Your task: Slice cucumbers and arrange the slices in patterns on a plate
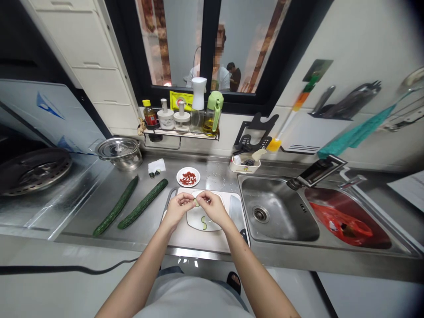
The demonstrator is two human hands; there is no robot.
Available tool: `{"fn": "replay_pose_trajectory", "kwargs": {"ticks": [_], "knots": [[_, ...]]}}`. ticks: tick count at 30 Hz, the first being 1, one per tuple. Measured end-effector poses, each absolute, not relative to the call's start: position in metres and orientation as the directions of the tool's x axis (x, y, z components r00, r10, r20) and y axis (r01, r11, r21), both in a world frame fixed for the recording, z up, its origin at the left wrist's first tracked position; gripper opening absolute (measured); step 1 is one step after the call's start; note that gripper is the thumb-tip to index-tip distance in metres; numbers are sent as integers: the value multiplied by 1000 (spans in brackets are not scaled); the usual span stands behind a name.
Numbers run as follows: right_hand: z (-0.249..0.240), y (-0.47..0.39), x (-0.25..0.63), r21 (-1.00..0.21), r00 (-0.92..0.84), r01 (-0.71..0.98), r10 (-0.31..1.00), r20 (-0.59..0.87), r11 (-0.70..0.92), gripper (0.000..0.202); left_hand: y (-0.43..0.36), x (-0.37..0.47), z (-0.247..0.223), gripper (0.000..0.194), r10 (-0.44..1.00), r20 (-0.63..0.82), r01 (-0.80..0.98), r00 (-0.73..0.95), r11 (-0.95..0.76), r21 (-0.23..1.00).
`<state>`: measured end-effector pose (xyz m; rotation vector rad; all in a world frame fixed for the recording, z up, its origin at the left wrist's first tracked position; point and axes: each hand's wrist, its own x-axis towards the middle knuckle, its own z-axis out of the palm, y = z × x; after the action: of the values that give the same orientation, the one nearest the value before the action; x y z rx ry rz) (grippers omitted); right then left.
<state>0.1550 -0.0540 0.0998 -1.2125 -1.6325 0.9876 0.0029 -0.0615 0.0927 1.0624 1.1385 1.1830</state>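
My left hand [179, 208] and my right hand [212, 207] meet above a white plate [190, 221], both closed, with fingertips pinching a small green cucumber slice [196, 202] between them. Curled cucumber slices [204, 223] lie on the plate. Beneath it is a light cutting board [185, 240]. On the board's right side rests a knife [236, 210] with a dark handle toward me. Two whole cucumbers [143, 204] [115, 207] lie on the counter to the left. Behind the board stands a small white dish [179, 176] of red pieces.
A lidded steel pot [124, 154] stands at the back left, near cucumber ends and a white tissue [156, 166]. The sink [278, 232] is to the right, with a red plastic bag [346, 225] in its second basin. A rack [185, 133] holds seasoning bottles and jars.
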Motion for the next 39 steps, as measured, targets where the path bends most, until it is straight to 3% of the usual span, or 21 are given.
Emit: {"fn": "replay_pose_trajectory", "kwargs": {"ticks": [4,7,10,13,20,32,39], "knots": [[100,-54,155,-949,-114,254,980,164,189,19,-61,5,89,29,993,-117,-194,-1,114,974],[100,-52,156,-954,-65,235,982,177,188,20,-64,8,82,26,970,-241,-339,27,236,911],[100,-51,157,-957,-25,223,982,185,186,21,-70,14,77,28,867,-440,-479,232,496,724],[97,-52,157,-963,-20,204,984,177,178,20,-73,20,81,30,725,-506,-522,467,688,503],[94,-55,159,-964,-53,196,984,171,178,18,-68,21,95,33,626,-500,-559,599,774,299],[95,-59,164,-944,-109,249,975,194,216,19,-65,14,85,10,736,-448,-594,508,676,437],[96,-60,167,-943,-148,244,970,192,224,18,-63,8,83,39,836,-418,-554,356,549,626]]}}
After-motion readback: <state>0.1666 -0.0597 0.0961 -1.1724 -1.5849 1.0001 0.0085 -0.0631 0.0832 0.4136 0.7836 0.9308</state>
